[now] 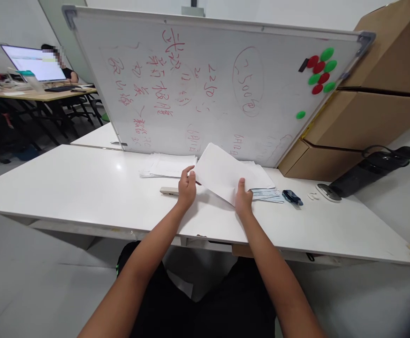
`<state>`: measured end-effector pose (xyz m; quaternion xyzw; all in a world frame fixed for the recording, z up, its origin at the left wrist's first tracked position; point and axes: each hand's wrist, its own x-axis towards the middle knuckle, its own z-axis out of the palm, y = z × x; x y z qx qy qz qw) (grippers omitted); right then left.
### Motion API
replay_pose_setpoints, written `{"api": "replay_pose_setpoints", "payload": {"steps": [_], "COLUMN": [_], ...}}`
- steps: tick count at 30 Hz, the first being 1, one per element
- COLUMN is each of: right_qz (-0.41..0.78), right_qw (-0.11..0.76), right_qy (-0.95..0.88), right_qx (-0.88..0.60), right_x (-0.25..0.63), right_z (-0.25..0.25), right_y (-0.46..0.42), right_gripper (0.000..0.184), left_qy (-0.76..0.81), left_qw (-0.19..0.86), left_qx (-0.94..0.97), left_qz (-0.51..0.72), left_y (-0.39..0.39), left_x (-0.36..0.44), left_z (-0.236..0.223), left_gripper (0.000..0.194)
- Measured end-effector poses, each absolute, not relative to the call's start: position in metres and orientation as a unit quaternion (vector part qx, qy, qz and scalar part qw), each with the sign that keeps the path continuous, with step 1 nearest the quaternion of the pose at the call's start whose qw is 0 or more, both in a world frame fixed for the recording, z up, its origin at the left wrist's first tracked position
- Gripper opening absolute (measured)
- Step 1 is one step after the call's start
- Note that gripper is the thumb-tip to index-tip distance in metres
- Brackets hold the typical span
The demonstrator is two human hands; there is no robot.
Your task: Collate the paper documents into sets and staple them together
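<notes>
The right hand [243, 197] pinches white paper [221, 169] in closed fingers [241, 184]; the left hand [187, 188] curls at its edge, grip unclear.

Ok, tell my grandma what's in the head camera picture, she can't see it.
A person's right hand holds white paper over a white desk, the left hand at the paper's edge. Behind stands a whiteboard with red writing, with brown boxes stacked at right.
</notes>
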<state>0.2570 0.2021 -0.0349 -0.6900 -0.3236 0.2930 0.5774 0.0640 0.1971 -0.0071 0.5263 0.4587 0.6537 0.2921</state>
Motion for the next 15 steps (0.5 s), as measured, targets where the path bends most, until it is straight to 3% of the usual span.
{"api": "replay_pose_setpoints", "payload": {"steps": [3, 8, 11, 15], "right_qz": [0.272, 0.331, 0.409, 0.441], "right_qw": [0.612, 0.668, 0.621, 0.52], "right_qy": [-0.317, -0.393, -0.474, -0.522], "right_qx": [-0.672, -0.538, -0.473, -0.513], "right_x": [0.258, 0.243, 0.218, 0.178], "right_z": [-0.036, -0.024, -0.011, -0.002], "right_y": [0.207, 0.237, 0.27, 0.316], "right_gripper": [0.065, 0.046, 0.039, 0.034], "left_qy": [0.434, 0.419, 0.379, 0.333], "left_qw": [0.277, 0.171, 0.113, 0.052], "left_qx": [0.525, 0.621, 0.696, 0.742], "left_qz": [0.678, 0.641, 0.599, 0.579], "left_y": [0.198, 0.192, 0.186, 0.183], "left_x": [0.069, 0.08, 0.085, 0.087], "left_z": [-0.015, -0.028, -0.029, -0.029], "left_gripper": [0.052, 0.055, 0.052, 0.048]}}
